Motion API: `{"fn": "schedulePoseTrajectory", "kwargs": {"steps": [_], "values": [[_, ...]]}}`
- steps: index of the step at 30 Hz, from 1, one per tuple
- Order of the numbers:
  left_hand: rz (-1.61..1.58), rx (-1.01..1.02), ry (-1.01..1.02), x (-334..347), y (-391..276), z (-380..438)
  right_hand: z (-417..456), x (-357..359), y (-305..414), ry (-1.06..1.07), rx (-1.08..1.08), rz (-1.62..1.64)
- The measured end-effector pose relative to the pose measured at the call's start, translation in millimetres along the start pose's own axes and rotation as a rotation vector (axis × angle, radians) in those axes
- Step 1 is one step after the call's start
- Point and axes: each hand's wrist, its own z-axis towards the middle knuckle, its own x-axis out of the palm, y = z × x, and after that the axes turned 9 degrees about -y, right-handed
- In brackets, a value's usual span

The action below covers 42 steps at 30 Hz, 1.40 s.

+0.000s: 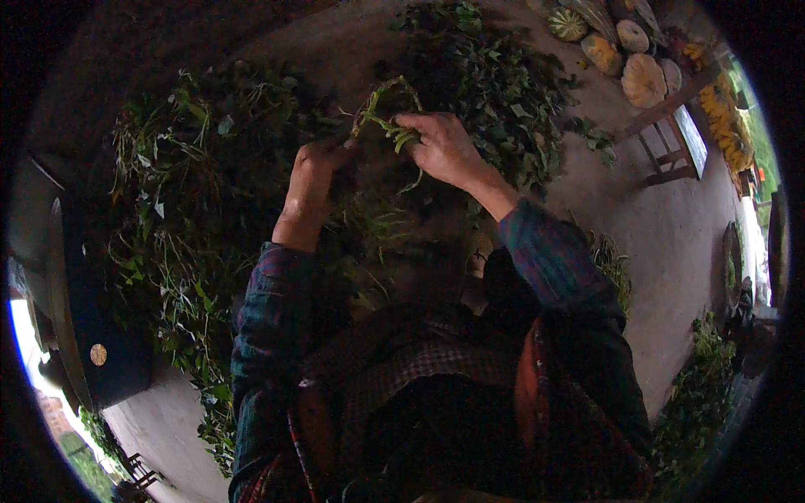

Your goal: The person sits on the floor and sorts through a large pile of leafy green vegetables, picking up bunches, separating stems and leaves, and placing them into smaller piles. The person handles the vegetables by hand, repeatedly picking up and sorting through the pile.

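My left hand and my right hand are raised in front of me, each with a plaid sleeve behind it. Between them is a small bunch of green plant stems, bent in an arch. The fingers of my right hand pinch its right side. My left fingertips are at its lower left end, blurred and partly in shadow. Below and to the left spreads a large heap of leafy vines. Another pile of leafy greens lies beyond my right hand. Loose stems lie dimly under my hands.
Several pumpkins sit on the concrete floor at the upper right. Near them are a small wooden stool and a row of yellow corn cobs. More greens lie at the lower right. A dark blue object stands at the left.
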Motion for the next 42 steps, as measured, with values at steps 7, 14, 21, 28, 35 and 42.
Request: {"fn": "schedulePoseTrajectory", "kwargs": {"steps": [7, 14, 21, 28, 35, 42], "values": [[-0.159, -0.131, 0.109, 11, 0, -7, -3, 36, -37, -0.161, -0.092, 0.155], [-0.281, -0.040, 0.417, 1, 7, -4, 8, 19, -40, 0.002, 0.332, -0.039], [-0.169, -0.035, 0.003, 14, -15, -14, -5, 6, -29, 0.277, 0.396, 0.590], [-0.083, -0.005, 0.091, 4, 12, 14, -3, -5, 5, 0.491, 0.563, 0.478], [0.358, 0.140, 0.125, -6, 22, 20, 22, -28, 1, 0.070, 0.220, 0.008], [-0.097, -0.111, 0.157, -13, 7, 12, 23, -53, -2, 0.034, 0.426, 0.442]]}}
